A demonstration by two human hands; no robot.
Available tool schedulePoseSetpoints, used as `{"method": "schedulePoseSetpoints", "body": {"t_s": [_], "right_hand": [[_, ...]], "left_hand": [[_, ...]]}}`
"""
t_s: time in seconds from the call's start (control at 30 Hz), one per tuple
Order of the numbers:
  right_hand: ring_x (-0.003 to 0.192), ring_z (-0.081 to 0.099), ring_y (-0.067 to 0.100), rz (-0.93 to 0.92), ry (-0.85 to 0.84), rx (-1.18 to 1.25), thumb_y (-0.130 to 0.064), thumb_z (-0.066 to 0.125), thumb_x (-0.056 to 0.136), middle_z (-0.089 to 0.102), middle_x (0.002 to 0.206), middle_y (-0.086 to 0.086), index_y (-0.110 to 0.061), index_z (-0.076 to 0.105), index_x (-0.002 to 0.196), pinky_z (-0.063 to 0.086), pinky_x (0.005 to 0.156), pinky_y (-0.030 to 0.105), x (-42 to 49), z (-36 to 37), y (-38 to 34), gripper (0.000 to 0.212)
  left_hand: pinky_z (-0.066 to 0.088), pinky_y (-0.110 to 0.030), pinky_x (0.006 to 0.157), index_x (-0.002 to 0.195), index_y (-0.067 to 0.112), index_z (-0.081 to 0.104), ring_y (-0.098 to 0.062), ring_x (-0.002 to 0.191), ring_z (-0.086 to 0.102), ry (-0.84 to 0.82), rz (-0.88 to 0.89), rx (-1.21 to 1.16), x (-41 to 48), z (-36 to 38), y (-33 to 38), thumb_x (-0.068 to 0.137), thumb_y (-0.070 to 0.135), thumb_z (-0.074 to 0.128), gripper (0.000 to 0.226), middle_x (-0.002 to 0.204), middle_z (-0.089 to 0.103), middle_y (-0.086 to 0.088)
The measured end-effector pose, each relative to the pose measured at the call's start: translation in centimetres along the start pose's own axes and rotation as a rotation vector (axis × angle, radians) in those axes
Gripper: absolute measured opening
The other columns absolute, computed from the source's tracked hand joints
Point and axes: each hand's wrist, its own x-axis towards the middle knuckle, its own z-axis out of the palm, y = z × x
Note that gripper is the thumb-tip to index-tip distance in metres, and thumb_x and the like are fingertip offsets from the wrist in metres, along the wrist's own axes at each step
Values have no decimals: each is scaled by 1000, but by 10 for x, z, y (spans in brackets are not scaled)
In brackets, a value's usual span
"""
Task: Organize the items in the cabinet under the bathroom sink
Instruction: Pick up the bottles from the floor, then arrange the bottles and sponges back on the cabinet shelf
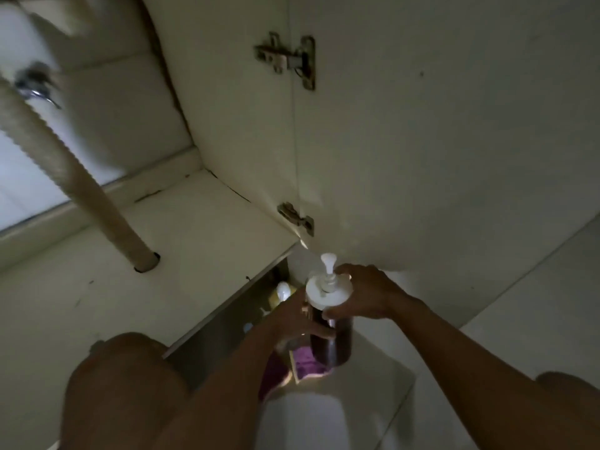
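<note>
Brown pump bottle (331,339) is standing upright; right hand (367,293) is gripping its cap end, left hand (292,323) clasping the body; cabinet (211,238) lying to left.

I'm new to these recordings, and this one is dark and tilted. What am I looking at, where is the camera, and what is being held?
There is no machine here. A person works with bare hands, and the single picture comes from a camera worn on their head, looking down into the cabinet under a sink.

Both hands hold one thing, a dark pump bottle with a white cap and pump. The left hand grips the dark body, with its fingers wrapped round it. The right hand curls round the white cap.

Around them, the open cabinet door carries two metal hinges. A ribbed drain hose passes down through a hole in the pale bottom panel.

Under the bottle lies something purple. A few small containers sit in shadow and are too dim to identify.
</note>
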Motion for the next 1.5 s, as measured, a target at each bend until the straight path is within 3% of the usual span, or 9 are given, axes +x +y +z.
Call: {"method": "schedulePoseSetpoints", "body": {"t_s": [0.23, 0.4, 0.53, 0.67, 0.8, 1.0, 1.13, 1.33, 1.5], "right_hand": [[85, 65, 4, -179, 82, -27, -72, 82, 54, 69, 93, -18, -34, 69, 105, 57, 75, 27, 43, -59, -81, 65], [110, 63, 16, -256, 187, -56, -82, 77, 45, 62, 133, -6, -33, 52, 138, 55, 91, 35, 98, -69, -144, 108], [127, 52, 19, -276, 171, 9, -86, 72, 42, 49, 148, -5, -34, 38, 147, 48, 103, 40, 154, -53, -180, 122], [129, 51, 25, -344, 163, 102, -63, 82, 63, 47, 149, 1, -24, 31, 152, 48, 102, 37, 207, -30, -197, 110], [103, 55, 19, -389, 187, 197, -31, 85, 76, 53, 123, 1, -15, 38, 143, 46, 68, 11, 249, -21, -208, 84], [103, 62, 24, -419, 231, 217, -29, 83, 77, 61, 124, 5, -21, 45, 129, 53, 79, 35, 307, -4, -211, 65], [110, 60, 26, -467, 341, 196, -25, 68, 91, 60, 126, 8, -20, 50, 133, 53, 93, 40, 328, 5, -210, 46], [126, 47, 28, -522, 327, 75, -14, 46, 102, 39, 142, 10, -29, 24, 156, 41, 107, 36, 341, 16, -204, 60], [149, 23, 24, -493, 210, 78, -8, 46, 100, 18, 164, 3, -26, 9, 159, 24, 122, 38, 360, 10, -199, 72]], "left_hand": [[57, -35, 90, 132, 44, 48, -10, 112, 62, 11, 35, -30, -33, -116, 68, 57, 34, 94, 88, 123, 64, 16], [53, -45, 90, 136, 39, 37, -21, 120, 54, 210, -33, -155, -40, -197, 73, 59, 23, 94, 97, 135, 56, 5], [54, -35, 78, 134, 38, 36, -20, 121, 50, 317, 9, -263, -28, -241, 47, 67, 17, 90, 89, 135, 49, 7], [54, -34, 74, 124, 38, 43, -22, 119, 50, 449, -10, -309, -3, -279, 22, 63, 19, 93, 81, 131, 48, 8], [49, -53, 98, 125, 44, 47, -24, 127, 51, 591, 43, -206, 33, -310, 1, 31, 56, 96, 106, 133, 51, 11], [46, -46, 103, 144, 27, 42, -24, 130, 48, 784, 36, -144, 74, -326, -22, 56, 42, 92, 103, 142, 48, 4], [51, -50, 98, 139, 34, 46, -25, 125, 53, 821, -10, -133, 88, -336, -29, 48, 63, 85, 103, 141, 49, 4], [46, -39, 103, 150, 28, 33, -27, 130, 50, 933, 18, -24, 104, -342, -33, 76, 51, 78, 89, 146, 48, -1], [49, -36, 82, 136, 13, 28, -32, 119, 56, 1018, -30, -82, 122, -342, -27, 88, 37, 71, 69, 144, 50, -9]]}}
